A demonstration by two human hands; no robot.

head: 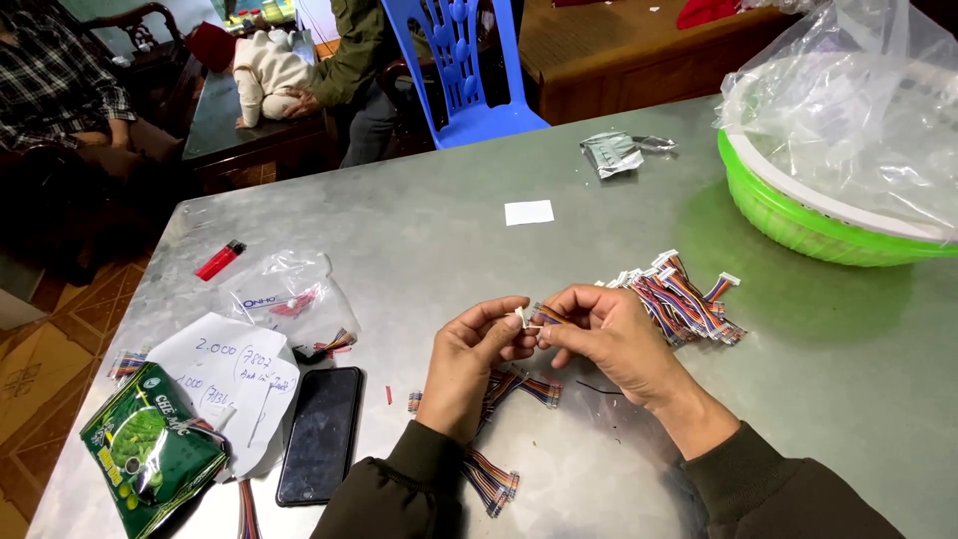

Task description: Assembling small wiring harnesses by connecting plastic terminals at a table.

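**Fig.: Both hands pinching one ribbon cable over a steel table**

You are holding a short multicolour cable (546,315) between both hands, just above the table (429,230), near its front-centre. Your left hand (471,361) is pinching the white connector (521,316) at the cable's left end w/ thumb and forefinger pressed together; the other fingers are curling in. Your right hand (611,339) is gripping the wires just beside it, fingertips closed on the strands, thumb underneath. The two hands are touching at the fingertips.

Surroundings:
- A pile of like cables (684,299) is lying just right of your right hand, touching or nearly touching its back; cannot tell which.
- More cables (504,399) are lying under and behind your left wrist, fanning toward the near edge.
- A black phone (320,434) is lying face up, left of your left forearm.
- Paper note (235,384), green packet (150,459) and clear bag (284,299) are sitting further left; a red lighter (220,261) is lying beyond them.
- A green basket (798,225) w/ plastic liner is standing at far right, well apart from the hands.
- A small white slip (528,212) is lying mid-table.
- Other people are sitting beyond the far edge.
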